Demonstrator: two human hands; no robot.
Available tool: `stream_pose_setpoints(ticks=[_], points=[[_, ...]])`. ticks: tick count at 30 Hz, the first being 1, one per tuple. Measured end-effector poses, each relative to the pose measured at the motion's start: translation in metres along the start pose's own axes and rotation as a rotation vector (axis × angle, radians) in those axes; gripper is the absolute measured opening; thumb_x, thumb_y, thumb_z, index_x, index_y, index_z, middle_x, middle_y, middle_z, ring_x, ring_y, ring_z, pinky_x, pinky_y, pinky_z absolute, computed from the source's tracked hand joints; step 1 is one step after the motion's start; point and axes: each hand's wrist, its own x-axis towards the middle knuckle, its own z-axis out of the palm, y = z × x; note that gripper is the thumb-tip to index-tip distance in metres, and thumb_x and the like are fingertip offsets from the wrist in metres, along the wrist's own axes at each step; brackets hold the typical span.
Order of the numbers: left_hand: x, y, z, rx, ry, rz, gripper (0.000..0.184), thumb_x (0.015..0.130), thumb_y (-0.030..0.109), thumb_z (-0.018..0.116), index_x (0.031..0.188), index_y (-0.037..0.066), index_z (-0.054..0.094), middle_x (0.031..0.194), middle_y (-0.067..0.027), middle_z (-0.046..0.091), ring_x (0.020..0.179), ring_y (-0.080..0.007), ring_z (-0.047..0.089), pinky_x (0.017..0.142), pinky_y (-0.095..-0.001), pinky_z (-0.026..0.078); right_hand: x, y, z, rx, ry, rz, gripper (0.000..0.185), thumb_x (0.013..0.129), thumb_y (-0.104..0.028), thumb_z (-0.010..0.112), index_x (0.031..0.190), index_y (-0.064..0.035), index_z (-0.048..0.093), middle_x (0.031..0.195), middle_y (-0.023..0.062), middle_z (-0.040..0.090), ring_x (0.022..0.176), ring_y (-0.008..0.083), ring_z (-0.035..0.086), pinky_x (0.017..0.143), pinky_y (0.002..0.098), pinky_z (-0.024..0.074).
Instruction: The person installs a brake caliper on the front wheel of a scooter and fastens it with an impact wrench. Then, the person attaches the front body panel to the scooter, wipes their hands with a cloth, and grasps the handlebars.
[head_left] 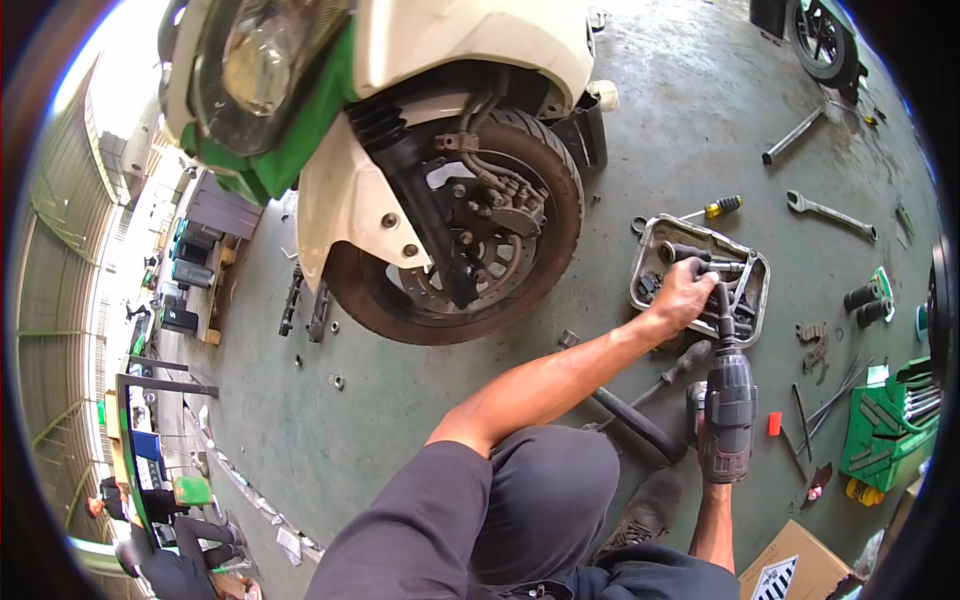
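A black impact wrench (729,410) points away from me, a long dark socket (724,305) on its nose. My right hand (717,492) grips its handle, mostly hidden beneath the tool body. My left hand (684,294) is closed, its fingertips pinching the far end of the socket. Both are above or beside a metal tray (765,290) that holds sockets, a ratchet and small parts. Against the tray's far edge lies a screwdriver with a yellow and black handle (724,206).
A scooter's front wheel (565,240) with brake disc stands ahead to the left. Around me on the floor are a combination wrench (832,215), a hammer (640,428), a green tool case (880,425) and a cardboard box (800,560). Another person (180,565) is at far left.
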Motion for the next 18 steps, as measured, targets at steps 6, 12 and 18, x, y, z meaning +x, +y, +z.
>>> stream_pose_setpoints(ticks=[6, 12, 18], points=[[-0.083, 0.085, -0.053, -0.237, 0.070, -0.045, 0.018, 0.103, 0.019, 0.051, 0.103, 0.002, 0.057, 0.088, -0.0124, 0.071, 0.073, -0.0194, 0.070, 0.072, -0.0344, 0.060, 0.041, -0.078, -0.021, 0.737, -0.366, 0.518, 0.042, 0.094, -0.017, 0.063, 0.134, -0.0077, 0.057, 0.124, 0.0131, 0.063, 0.115, 0.0311, 0.059, 0.103, 0.0437, 0.0463], [-0.181, 0.134, -0.126, -0.209, 0.040, -0.115, 0.018, 0.103, 0.026, 0.052, 0.108, 0.009, 0.053, 0.108, -0.0228, 0.070, 0.094, -0.0335, 0.073, 0.082, -0.0445, 0.061, 0.014, -0.151, 0.011, 2.111, -0.522, 1.079, 0.026, 0.103, -0.020, 0.048, 0.109, -0.0007, 0.065, 0.083, 0.0027, 0.066, 0.067, 0.0120, 0.064, 0.057, 0.0268, 0.0548], [-0.261, 0.132, -0.185, -0.244, 0.292, -0.168, 0.019, 0.101, 0.027, 0.054, 0.109, 0.009, 0.053, 0.104, -0.0209, 0.069, 0.094, -0.0353, 0.072, 0.082, -0.0487, 0.060, 0.002, -0.195, 0.056, 1.650, -0.907, 0.440, 0.028, 0.104, -0.017, 0.049, 0.128, -0.0042, 0.057, 0.108, 0.0057, 0.064, 0.091, 0.0153, 0.062, 0.080, 0.0295, 0.0516]])
